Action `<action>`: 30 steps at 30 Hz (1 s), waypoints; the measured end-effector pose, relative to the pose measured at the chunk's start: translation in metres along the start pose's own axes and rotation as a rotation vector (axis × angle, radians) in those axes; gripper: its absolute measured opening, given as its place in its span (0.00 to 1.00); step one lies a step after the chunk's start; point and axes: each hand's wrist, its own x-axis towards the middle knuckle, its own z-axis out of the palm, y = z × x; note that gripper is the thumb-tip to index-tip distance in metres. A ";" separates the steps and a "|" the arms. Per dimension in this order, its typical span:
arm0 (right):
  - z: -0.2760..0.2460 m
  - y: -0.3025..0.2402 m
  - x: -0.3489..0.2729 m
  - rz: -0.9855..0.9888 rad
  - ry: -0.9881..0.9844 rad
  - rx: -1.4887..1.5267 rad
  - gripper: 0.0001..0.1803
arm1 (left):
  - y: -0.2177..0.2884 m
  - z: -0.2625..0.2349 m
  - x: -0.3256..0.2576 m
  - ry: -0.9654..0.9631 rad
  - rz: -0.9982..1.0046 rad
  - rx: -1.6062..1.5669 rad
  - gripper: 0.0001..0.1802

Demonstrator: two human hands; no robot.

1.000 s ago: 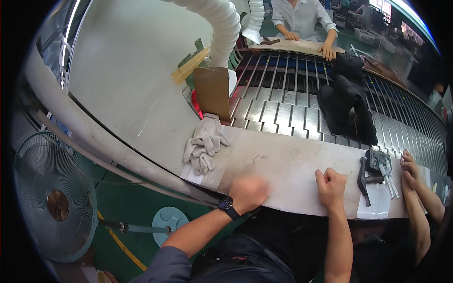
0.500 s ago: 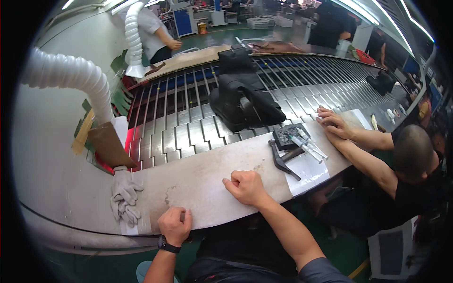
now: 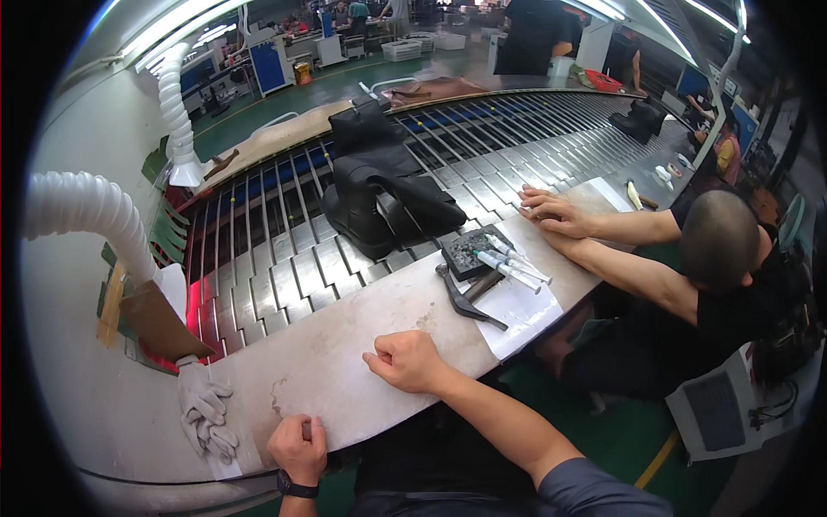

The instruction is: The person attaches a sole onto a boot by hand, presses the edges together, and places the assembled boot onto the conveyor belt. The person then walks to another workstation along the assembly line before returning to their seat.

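My left hand rests as a loose fist at the bench's near edge, a dark watch on its wrist. Curled closed on the pale bench top, my right hand lies farther in. I see nothing held in either one. Nearest to the left hand is a pair of light grey gloves. To the right of my right hand, a hammer lies partly on white paper. Beside it are a black block with a speckled top and several syringe-like tubes.
Beyond the bench runs a slatted metal conveyor bearing black boots and another black item. White ribbed hoses hang at left, near a brown board. A seated co-worker rests both forearms on the bench at right.
The whole view has shifted, so the bench and its things sit farther left. A person in white beyond the conveyor is no longer in view. Both my hands keep their closed pose on the bench.
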 end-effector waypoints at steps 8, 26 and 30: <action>0.002 -0.003 -0.001 -0.009 -0.002 0.010 0.18 | -0.003 -0.002 -0.003 -0.030 -0.026 -0.011 0.06; 0.001 -0.002 -0.001 -0.001 -0.003 -0.004 0.17 | 0.001 -0.001 -0.005 -0.024 -0.072 -0.008 0.07; -0.001 -0.002 -0.003 -0.003 0.010 0.009 0.17 | 0.017 -0.021 0.002 -0.081 0.043 0.108 0.17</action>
